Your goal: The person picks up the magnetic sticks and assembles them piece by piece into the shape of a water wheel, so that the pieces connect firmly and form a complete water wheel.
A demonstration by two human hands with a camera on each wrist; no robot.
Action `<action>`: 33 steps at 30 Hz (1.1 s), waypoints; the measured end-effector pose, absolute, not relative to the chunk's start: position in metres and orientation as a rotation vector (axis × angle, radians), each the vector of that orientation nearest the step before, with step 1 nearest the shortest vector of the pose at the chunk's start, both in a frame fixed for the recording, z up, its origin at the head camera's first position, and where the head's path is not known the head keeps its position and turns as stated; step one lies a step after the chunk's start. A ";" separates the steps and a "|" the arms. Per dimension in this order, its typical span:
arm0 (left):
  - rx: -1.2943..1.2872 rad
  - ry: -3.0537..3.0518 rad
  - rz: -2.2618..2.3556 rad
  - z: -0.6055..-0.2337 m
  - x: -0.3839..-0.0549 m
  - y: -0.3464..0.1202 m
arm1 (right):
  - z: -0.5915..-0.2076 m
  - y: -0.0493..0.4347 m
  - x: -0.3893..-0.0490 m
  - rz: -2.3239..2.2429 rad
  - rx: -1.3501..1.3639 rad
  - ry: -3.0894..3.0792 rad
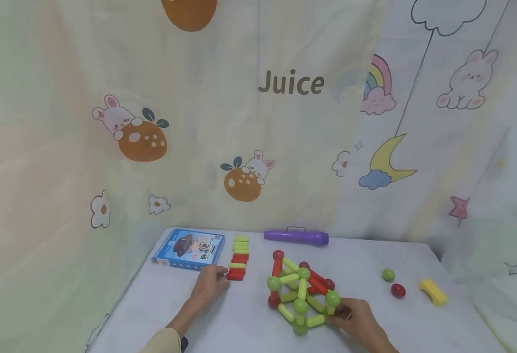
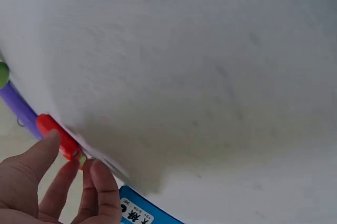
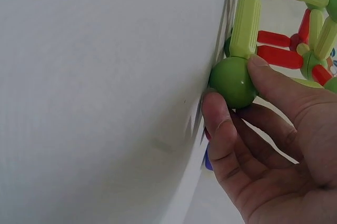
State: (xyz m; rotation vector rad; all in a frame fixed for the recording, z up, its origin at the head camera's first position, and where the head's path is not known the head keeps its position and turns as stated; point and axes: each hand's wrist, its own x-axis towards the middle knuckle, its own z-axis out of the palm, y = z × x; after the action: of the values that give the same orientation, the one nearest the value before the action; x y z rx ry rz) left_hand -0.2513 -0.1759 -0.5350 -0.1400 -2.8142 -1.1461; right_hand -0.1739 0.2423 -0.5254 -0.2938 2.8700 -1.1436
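Observation:
My left hand (image 1: 209, 284) is at the near end of a column of short rods, its thumb and fingers apart beside the nearest red rod (image 1: 235, 277). In the left wrist view the thumb overlaps the end of a red rod (image 2: 55, 133). My right hand (image 1: 359, 318) grips a green ball (image 3: 231, 83) at the lower right corner of a ball-and-rod frame (image 1: 302, 289), thumb on one side and fingers on the other. The frame stands on the table, built of red and green balls joined by red and yellow-green rods.
Left of the column lies a blue illustrated box (image 1: 190, 249). A purple tapered stick (image 1: 296, 238) lies at the table's back edge. To the right are a loose green ball (image 1: 388, 274), a red ball (image 1: 398, 290) and a yellow block (image 1: 433, 292). Printed curtains surround the table.

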 end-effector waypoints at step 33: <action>0.296 -2.346 -2.450 -0.497 -0.181 -0.093 | -0.527 0.248 -0.174 -1.220 -0.324 2.819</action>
State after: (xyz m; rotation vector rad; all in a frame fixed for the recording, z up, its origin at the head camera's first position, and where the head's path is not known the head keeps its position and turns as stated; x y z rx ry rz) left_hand -0.1811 -0.0928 -0.4970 0.2965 -2.3461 -2.4496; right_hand -0.1739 0.2477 -0.5273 -0.3237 2.8189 -1.2205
